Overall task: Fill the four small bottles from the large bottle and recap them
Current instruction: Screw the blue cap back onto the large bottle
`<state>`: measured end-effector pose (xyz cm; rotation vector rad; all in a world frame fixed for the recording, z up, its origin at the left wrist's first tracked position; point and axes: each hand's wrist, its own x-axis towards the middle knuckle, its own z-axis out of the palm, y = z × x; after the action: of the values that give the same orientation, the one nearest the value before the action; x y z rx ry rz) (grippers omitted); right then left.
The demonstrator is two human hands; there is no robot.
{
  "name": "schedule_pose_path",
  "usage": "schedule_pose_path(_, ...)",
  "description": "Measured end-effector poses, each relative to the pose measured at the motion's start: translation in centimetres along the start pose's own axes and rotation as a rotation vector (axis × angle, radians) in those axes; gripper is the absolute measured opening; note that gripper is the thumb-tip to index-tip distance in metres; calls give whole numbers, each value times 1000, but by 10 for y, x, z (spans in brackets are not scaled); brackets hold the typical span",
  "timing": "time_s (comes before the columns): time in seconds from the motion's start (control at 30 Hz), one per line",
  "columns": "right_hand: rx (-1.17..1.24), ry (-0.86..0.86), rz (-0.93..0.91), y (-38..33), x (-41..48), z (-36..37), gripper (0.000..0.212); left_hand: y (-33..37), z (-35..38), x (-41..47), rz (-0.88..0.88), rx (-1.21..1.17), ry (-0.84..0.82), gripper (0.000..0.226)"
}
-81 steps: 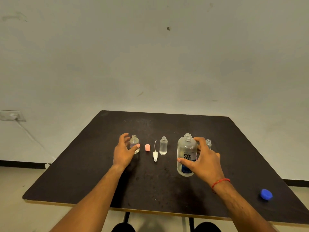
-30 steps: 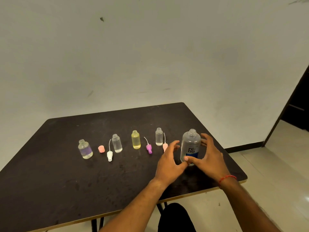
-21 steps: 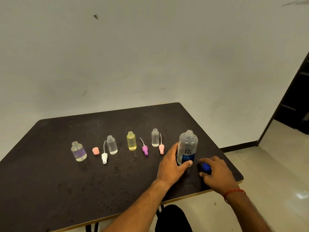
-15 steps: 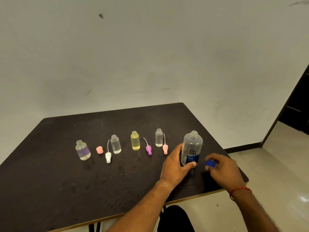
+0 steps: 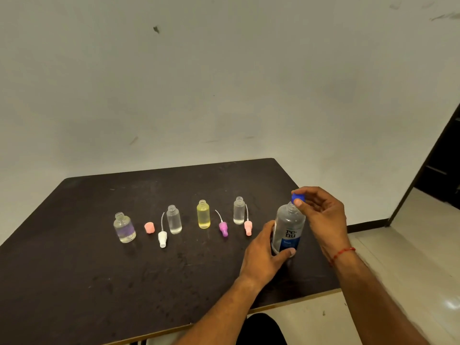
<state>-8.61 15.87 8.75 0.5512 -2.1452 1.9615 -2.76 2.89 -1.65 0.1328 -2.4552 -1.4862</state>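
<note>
Two hands work near the right edge of the table (image 5: 124, 282): left hand (image 5: 261, 257) grips the large bottle (image 5: 288, 227) low, probably light, slick plastic; right hand (image 5: 323, 215) pinches the blue cap (image 5: 297, 198) above it.

Four small bottles (image 5: 124, 229) (image 5: 174, 220) (image 5: 203, 215) (image 5: 239, 211), one large bottle (image 5: 288, 227), five caps (image 5: 149, 227) (image 5: 162, 239) (image 5: 223, 228) (image 5: 248, 227) (image 5: 297, 198).

You can read only one mark: "re·nu" in dark letters, split over two lines, on the front of the large bottle (image 5: 288, 227); the white word on its blue band (image 5: 286, 244) is too small to read; the purple print on the leftmost small bottle (image 5: 124, 229) is blurred.
</note>
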Motion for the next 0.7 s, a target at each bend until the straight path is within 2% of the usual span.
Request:
schedule_pose_path(0.3,-224,12,-77,13,-1,7,21,-3,1,2,2,-39,-7,71)
schedule_pose_path(0.47,-296,82,-140,14,-4,13,19,-3,2,2,0,-35,-11,70)
schedule_pose_path(0.6,-367,96,-142,13,-6,16,29,-3,2,1,5,-39,-3,68)
schedule_pose_path(0.7,-394,32,-111,10,-5,13,45,-2,1,1,4,-55,-3,67)
